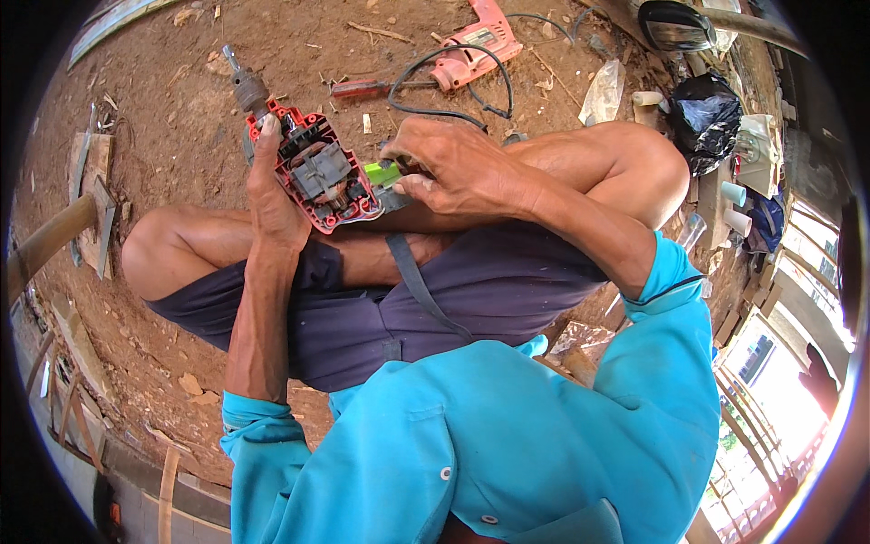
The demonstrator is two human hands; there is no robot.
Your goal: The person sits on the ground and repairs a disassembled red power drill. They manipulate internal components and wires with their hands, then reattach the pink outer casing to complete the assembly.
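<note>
My left hand (272, 199) grips a power tool (322, 172) with its red housing opened, showing black and metal inner parts; its grey chuck (249, 91) and bit point up and away. Beside it, my right hand (458, 168) is closed, with thumb and curled fingers round a green and grey piece (382, 177) at the tool's right side, partly hidden. My crossed legs (625, 159) lie beneath both hands.
A pink corded drill (471, 59) and red screwdriver (358, 89) lie on dirt ahead. A wooden handle (54, 236) and boards (95, 159) are at left. A black plastic bag (707, 122), cups (734, 193) and clutter line the right, near a dark rounded object (671, 25).
</note>
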